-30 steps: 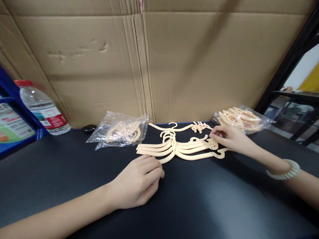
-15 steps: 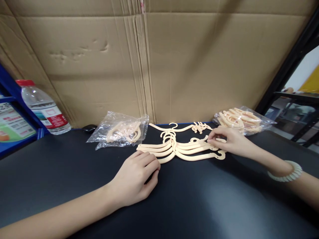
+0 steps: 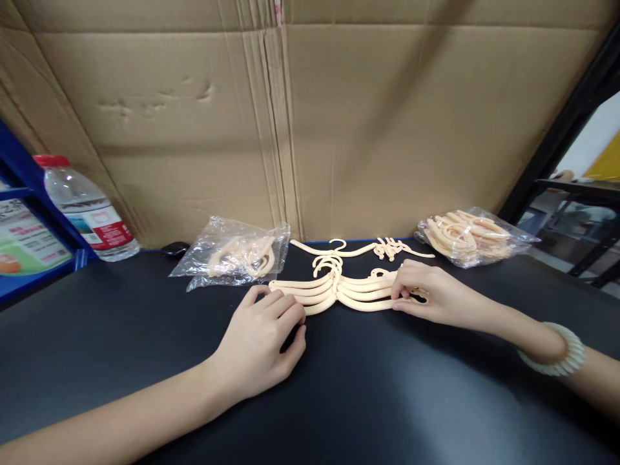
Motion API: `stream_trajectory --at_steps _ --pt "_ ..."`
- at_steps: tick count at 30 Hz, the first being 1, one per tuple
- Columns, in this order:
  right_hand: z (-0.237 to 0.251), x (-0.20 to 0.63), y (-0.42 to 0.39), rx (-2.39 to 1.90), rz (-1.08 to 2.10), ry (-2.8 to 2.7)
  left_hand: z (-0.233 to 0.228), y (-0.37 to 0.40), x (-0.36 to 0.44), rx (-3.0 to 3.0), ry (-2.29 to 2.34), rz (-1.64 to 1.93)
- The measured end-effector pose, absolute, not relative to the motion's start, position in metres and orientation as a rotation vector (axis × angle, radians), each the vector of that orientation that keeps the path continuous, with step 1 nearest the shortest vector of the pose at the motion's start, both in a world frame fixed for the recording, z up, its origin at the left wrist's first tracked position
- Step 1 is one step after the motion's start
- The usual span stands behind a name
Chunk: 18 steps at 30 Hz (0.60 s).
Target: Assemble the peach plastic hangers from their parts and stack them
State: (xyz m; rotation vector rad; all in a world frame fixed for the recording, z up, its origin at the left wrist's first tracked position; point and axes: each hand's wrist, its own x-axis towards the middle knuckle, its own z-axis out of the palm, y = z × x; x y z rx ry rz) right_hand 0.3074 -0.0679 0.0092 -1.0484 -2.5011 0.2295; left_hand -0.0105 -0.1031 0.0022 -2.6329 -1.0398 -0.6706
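Note:
Several cream plastic hangers [image 3: 365, 307] lie stacked in a row on the black table, their hooks pointing away from me. My left hand [image 3: 264, 339] curls its fingers round the left ends of the stack, covering the tips. On the opposite side, my right hand [image 3: 426, 294] pinches the right end of the nearest hangers between thumb and fingers. Behind the stack lies a separate cream hanger [image 3: 356, 252]. A heap of small cream hook pieces [image 3: 389, 248] rests at its right arm.
A clear bag [image 3: 237, 255] with cream parts lies at the back left, and a fuller bag [image 3: 465, 236] at the back right. A red-capped water bottle [image 3: 92, 210] stands far left by a blue rack. Cardboard [image 3: 387, 116] walls the back; a black frame stands right.
My right hand has come nearer and slightly left, closing on the right end of the front hangers. My left hand has shifted slightly left, still at the left ends.

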Motion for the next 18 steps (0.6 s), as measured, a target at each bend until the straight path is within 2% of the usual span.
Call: stream_trajectory --at_steps 6,18 --pt "0.010 0.309 -0.067 -1.063 0.267 -2.424 0.003 -0.105 -0.011 -2.642 -1.043 -0.663" --pt "0.012 0.328 -0.044 -1.346 0.139 -2.149 0.012 -0.094 -0.014 -2.641 -1.034 -0.701"
